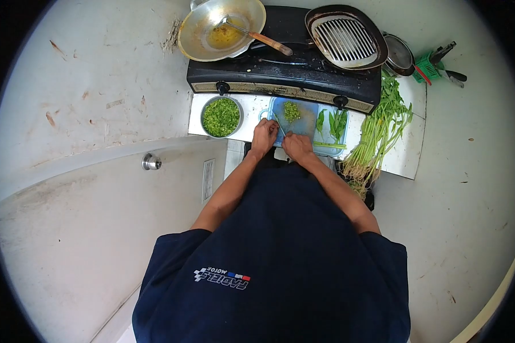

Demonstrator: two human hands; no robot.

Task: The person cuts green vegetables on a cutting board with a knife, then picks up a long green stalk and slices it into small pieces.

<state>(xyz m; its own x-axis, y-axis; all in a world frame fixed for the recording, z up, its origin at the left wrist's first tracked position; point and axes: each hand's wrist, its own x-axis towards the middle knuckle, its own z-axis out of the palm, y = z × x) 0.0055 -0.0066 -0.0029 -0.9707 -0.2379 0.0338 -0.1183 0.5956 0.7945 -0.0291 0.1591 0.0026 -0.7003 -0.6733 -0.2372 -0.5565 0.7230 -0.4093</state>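
On the blue cutting board [304, 108], my left hand [264, 136] is closed at the left edge, its fingers around a thin green stem. Just right of it, my right hand [297, 146] grips a small knife [280, 126], whose blade points up and left toward the left fingers. Beyond my hands lies a small heap of chopped greens [292, 111]. Loose green leaves [337, 123] and a pale green stalk [329, 145] rest on the board's right side. A round bowl [239, 120] full of chopped greens stands left of the board.
Behind the board is a black stove [280, 74] with a wok [191, 43], a wooden-handled ladle [272, 44] in it, and a grill pan [312, 31]. A bundle of long-stemmed greens [377, 134] hangs over the counter edge at right, near a green basket [427, 67] with knives.
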